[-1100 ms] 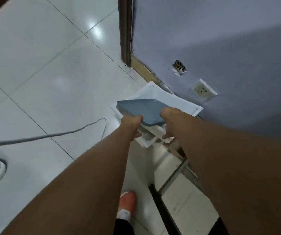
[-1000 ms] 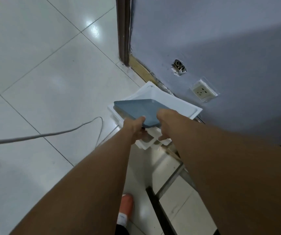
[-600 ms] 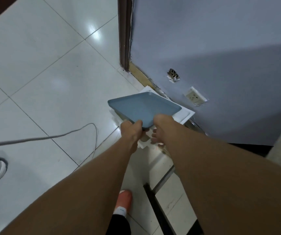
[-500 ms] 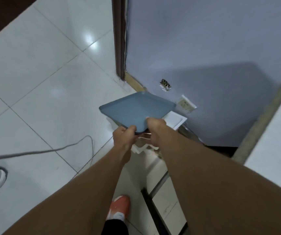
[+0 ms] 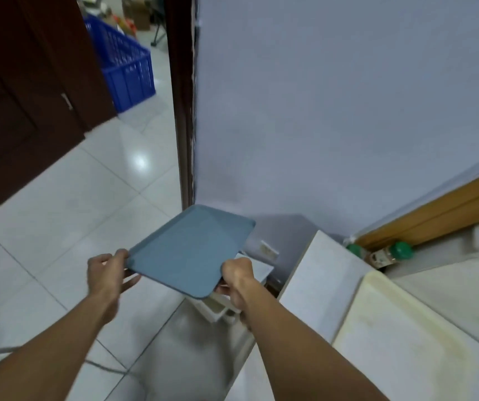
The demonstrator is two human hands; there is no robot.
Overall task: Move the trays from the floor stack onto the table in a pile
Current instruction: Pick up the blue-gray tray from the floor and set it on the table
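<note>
The desk [image 5: 406, 351] filled the lower right of the frame, a pale surface with a cream slab on it, blurred by motion. The floor [image 5: 58, 227] of glossy white tiles took up the left and middle. You held the blue tray [image 5: 190, 250] in mid-air at the centre of the frame, clear of the floor and left of the desk's edge. It was a flat, slate-blue rectangle with rounded corners and a shallow raised rim, tilted so its far corner sat higher. Beneath and just right of it, the white trays [image 5: 249, 282] of the floor stack showed against the wall, mostly hidden by the blue one. Your right hand [image 5: 236, 274] gripped the tray's near right corner, thumb on top and fingers curled under the rim, pinching it. Your left hand [image 5: 108, 270] held the left corner, thumb over the rim and fingers spread beneath. Both forearms reached forward from the bottom of the frame.
</note>
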